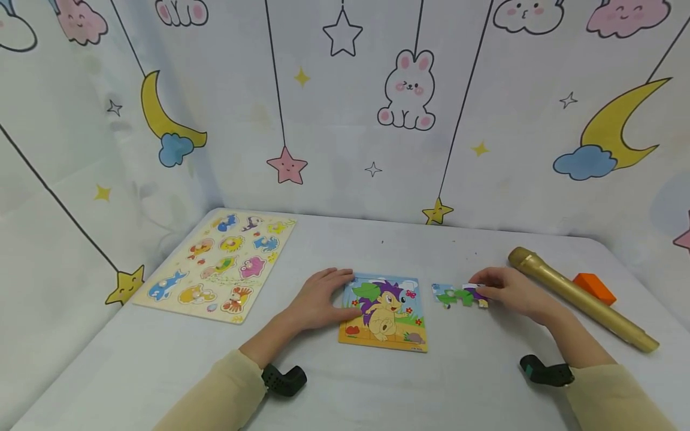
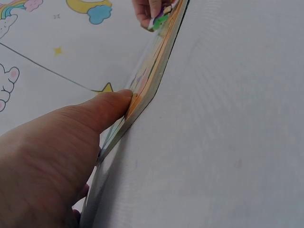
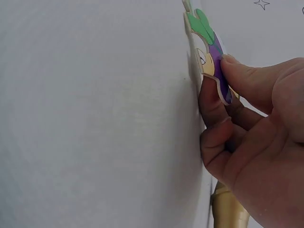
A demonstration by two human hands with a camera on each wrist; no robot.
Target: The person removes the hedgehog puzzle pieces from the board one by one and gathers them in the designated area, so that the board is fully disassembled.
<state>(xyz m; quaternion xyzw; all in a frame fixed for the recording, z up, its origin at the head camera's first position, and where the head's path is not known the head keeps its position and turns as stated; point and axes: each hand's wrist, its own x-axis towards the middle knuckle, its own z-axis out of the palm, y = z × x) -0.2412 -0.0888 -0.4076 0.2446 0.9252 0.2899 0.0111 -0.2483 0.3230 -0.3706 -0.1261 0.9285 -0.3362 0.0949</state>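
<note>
A square hedgehog puzzle board (image 1: 384, 317) lies on the table in front of the person. The left hand (image 1: 323, 302) rests at its left edge, fingers stretched along the upper left corner and thumb (image 2: 111, 109) on the picture side. To the right, the right hand (image 1: 504, 290) pinches a puzzle piece (image 3: 216, 64) between thumb and fingers; it is purple with a cream part showing an eye. Against that piece sits a green and light blue piece (image 1: 446, 294), forming a short row with it on the tablecloth.
A cream board of sea animals (image 1: 218, 263) lies at the back left. A gold microphone-shaped tube (image 1: 582, 299) lies slanted at the right, beside an orange block (image 1: 594, 288). A white cloth backdrop (image 1: 334, 108) with cartoon prints rises behind the table.
</note>
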